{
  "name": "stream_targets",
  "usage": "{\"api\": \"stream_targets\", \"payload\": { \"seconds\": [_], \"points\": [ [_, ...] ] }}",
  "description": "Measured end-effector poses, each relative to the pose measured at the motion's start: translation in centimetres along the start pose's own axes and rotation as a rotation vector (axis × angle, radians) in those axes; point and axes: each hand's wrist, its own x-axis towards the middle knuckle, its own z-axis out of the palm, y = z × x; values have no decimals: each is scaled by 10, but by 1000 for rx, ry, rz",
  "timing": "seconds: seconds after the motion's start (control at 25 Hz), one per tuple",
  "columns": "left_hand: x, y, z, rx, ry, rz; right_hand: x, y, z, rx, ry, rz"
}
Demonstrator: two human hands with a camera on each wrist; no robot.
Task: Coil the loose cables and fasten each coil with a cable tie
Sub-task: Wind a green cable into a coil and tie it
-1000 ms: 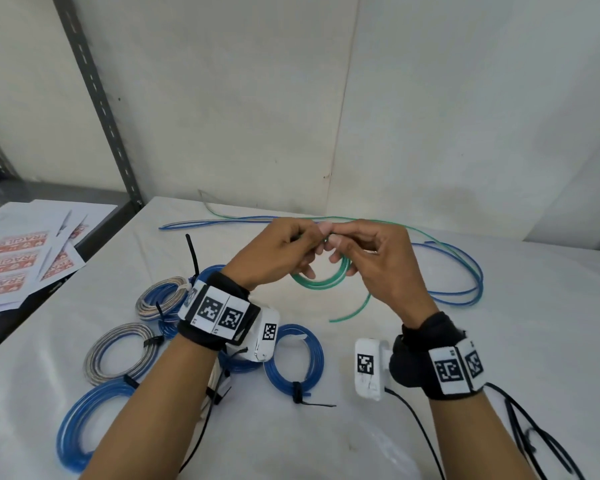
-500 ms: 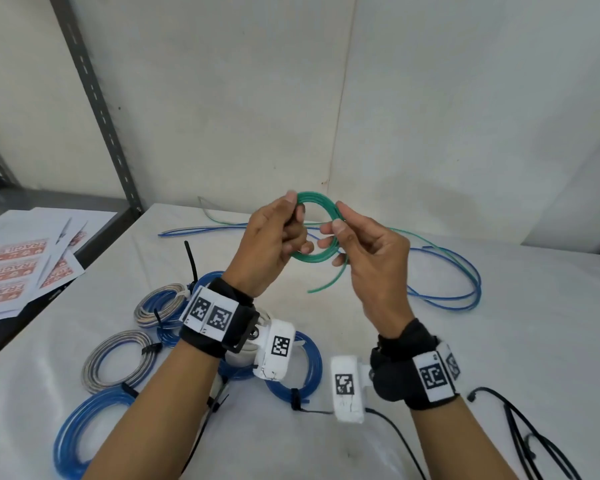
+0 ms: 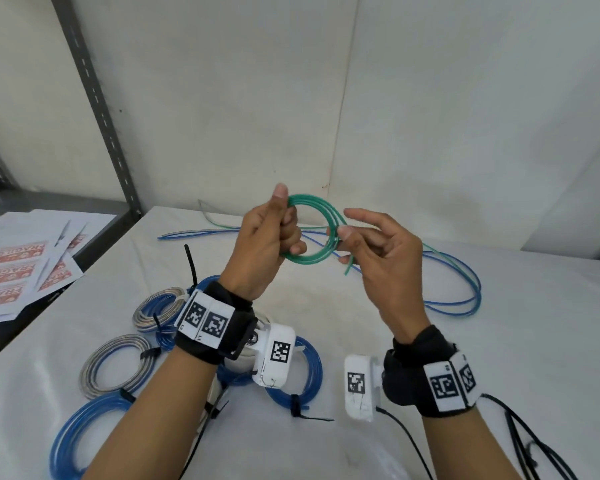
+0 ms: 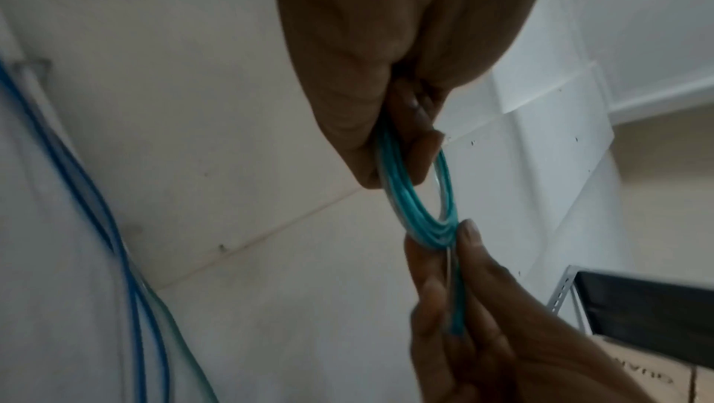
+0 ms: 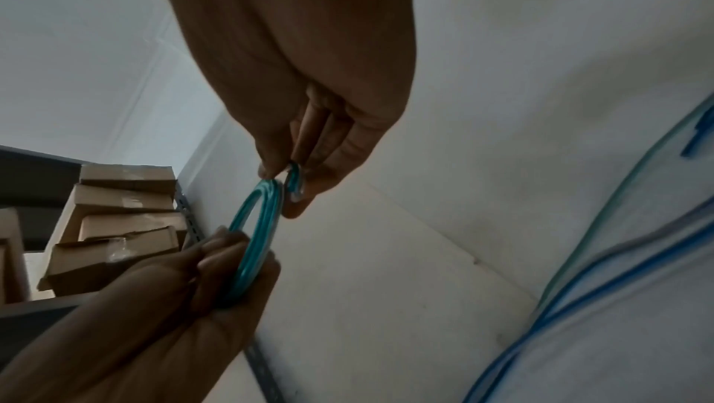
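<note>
A small green cable coil point(image 3: 312, 206) point(image 4: 417, 211) point(image 5: 259, 226) is held up above the white table point(image 3: 499, 341). My left hand point(image 3: 274, 237) grips the coil's left side, thumb up on top. My right hand point(image 3: 368, 240) pinches the coil's right side between thumb and fingers, and the cable's short free end point(image 3: 350, 265) hangs below it. Loose blue and green cables point(image 3: 458, 292) lie on the table behind the hands. Tied coils lie at the front left: a blue coil point(image 3: 305, 382), a grey coil point(image 3: 111, 368), a grey-blue coil point(image 3: 160, 306) and a large blue coil point(image 3: 70, 434).
A loose black cable tie point(image 3: 190, 265) stands up behind my left wrist. Printed paper sheets point(image 3: 21, 271) lie on a grey shelf at the left. Black wires point(image 3: 534, 452) run off my right wrist at the front right. Cardboard boxes point(image 5: 116, 226) are stacked on a rack.
Both hands have lifted the green coil from just above the table to higher up. The last free length has been wound in, leaving a short end hanging.
</note>
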Motion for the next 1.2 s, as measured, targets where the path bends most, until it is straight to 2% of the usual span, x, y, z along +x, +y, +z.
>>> {"api": "stream_targets", "payload": {
  "seconds": [0.2, 0.32, 0.4, 0.56, 0.72, 0.84, 0.96, 1.08, 1.2],
  "points": [
    [0, -6, 9, -191, 111, 38, -11, 4, 24, 92, 65, -43],
    [1, -6, 7, -178, 61, -74, -5, 4, 13, 59, 49, -80],
    [0, -3, 2, -45, -41, -159, 1, 2, 2, 6, -19, -75],
    [-6, 2, -7, 414, -222, -118, 7, 1, -17, -130, -207, -79],
    [-6, -3, -11, 571, -295, -90, 8, 1, -21, -198, -309, -84],
    [-5, -6, -11, 610, -297, -3, 8, -3, -22, -184, -221, -88],
    [-4, -5, -13, 598, -263, 24, 9, -6, -20, -103, -102, -48],
    [-3, -6, -11, 516, -206, 61, 3, -3, -8, -88, -31, -45],
    [-2, -5, -7, 343, -130, 81, -1, -3, 2, -24, -74, -32]
  ]
}}
